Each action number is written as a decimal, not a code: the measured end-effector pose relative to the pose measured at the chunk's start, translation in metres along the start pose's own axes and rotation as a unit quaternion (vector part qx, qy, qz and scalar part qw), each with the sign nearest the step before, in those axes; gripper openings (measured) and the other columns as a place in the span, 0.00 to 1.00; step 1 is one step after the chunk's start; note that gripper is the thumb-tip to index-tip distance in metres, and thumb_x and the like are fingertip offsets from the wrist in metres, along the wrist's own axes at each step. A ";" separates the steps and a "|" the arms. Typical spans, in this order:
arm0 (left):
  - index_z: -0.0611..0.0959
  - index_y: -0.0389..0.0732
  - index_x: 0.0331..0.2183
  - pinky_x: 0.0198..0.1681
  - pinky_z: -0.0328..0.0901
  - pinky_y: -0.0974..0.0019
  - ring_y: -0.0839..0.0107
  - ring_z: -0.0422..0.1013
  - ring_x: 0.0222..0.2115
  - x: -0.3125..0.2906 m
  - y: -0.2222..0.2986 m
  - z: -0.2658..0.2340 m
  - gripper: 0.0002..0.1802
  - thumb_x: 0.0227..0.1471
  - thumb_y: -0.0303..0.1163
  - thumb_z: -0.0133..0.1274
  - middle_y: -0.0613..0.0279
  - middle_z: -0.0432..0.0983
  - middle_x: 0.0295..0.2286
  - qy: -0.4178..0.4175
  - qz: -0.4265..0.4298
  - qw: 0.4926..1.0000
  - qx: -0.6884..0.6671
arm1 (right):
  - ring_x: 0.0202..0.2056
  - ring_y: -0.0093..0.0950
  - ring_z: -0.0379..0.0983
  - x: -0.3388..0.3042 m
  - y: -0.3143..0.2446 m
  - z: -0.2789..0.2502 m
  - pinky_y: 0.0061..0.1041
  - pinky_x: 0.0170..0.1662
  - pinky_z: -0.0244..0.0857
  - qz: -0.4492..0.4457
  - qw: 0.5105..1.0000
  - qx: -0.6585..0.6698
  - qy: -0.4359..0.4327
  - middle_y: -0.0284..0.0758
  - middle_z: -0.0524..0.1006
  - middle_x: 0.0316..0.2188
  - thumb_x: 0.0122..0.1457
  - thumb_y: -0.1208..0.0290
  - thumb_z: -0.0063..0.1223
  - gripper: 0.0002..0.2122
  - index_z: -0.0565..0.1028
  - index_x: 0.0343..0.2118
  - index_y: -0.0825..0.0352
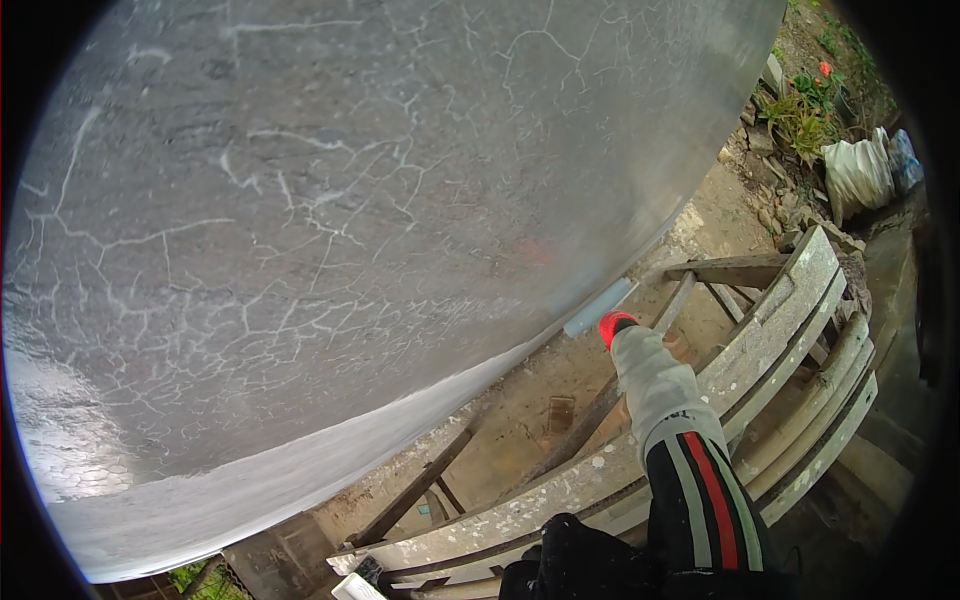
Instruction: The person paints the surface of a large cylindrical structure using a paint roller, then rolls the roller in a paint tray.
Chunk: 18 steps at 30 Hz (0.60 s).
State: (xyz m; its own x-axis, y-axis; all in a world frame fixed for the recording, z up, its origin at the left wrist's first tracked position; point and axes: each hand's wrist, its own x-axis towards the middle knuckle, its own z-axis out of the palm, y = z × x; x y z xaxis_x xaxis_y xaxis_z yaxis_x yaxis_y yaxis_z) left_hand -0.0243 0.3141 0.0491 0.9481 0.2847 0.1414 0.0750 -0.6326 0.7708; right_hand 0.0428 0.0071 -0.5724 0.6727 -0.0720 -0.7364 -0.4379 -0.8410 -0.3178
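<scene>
My right hand (616,326), in a red glove with a grey sleeve over the forearm, reaches forward and down and is closed on a paint roller. The roller's pale blue-grey cylinder (598,308) lies against the lower part of a large grey cracked wall (330,230). The handle is hidden behind the glove. A lighter, wet-looking band runs along the wall's bottom edge (300,470). My left hand is not in view.
Paint-spattered wooden scaffold planks (790,320) run beneath me beside the wall, with braces (415,490) below. Far below is bare earth (520,420) with stones, plants (805,110) and white sacks (857,172) at the upper right.
</scene>
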 end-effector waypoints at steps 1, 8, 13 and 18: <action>0.66 0.33 0.56 0.54 0.61 0.61 0.64 0.65 0.50 0.001 0.001 0.001 0.24 0.63 0.36 0.37 0.53 0.68 0.51 -0.003 0.000 1.000 0.007 | 0.44 0.42 0.75 0.001 0.000 0.001 0.39 0.47 0.69 0.011 1.000 0.012 0.003 0.43 0.77 0.42 0.50 0.68 0.50 0.13 0.80 0.37 0.65; 0.66 0.35 0.57 0.55 0.59 0.61 0.64 0.63 0.52 0.002 0.003 0.006 0.25 0.63 0.38 0.37 0.53 0.66 0.52 -0.012 -0.005 0.998 0.059 | 0.37 0.40 0.76 0.013 0.005 0.022 0.38 0.41 0.70 -0.014 0.998 0.020 0.052 0.44 0.78 0.34 0.38 0.66 0.65 0.14 0.80 0.30 0.65; 0.65 0.36 0.57 0.56 0.58 0.62 0.64 0.62 0.53 0.006 0.002 0.006 0.25 0.63 0.39 0.37 0.53 0.64 0.53 -0.031 -0.008 0.995 0.094 | 0.32 0.41 0.76 0.029 0.003 0.036 0.39 0.36 0.71 -0.022 0.994 0.071 0.084 0.45 0.78 0.27 0.36 0.62 0.65 0.13 0.80 0.23 0.65; 0.65 0.36 0.57 0.55 0.59 0.62 0.64 0.62 0.53 0.007 -0.001 0.010 0.25 0.63 0.39 0.37 0.53 0.64 0.52 -0.022 -0.021 0.996 0.089 | 0.33 0.44 0.76 0.023 -0.007 0.029 0.41 0.37 0.70 -0.047 0.991 0.036 0.124 0.45 0.79 0.26 0.40 0.67 0.58 0.09 0.80 0.23 0.67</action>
State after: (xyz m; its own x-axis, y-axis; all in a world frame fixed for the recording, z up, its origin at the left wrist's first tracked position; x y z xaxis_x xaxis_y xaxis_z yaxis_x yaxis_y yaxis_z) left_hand -0.0149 0.3092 0.0429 0.9552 0.2846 0.0814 0.1646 -0.7390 0.6533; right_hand 0.0446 0.0269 -0.6044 0.8343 -0.1317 -0.5353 -0.4018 -0.8101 -0.4270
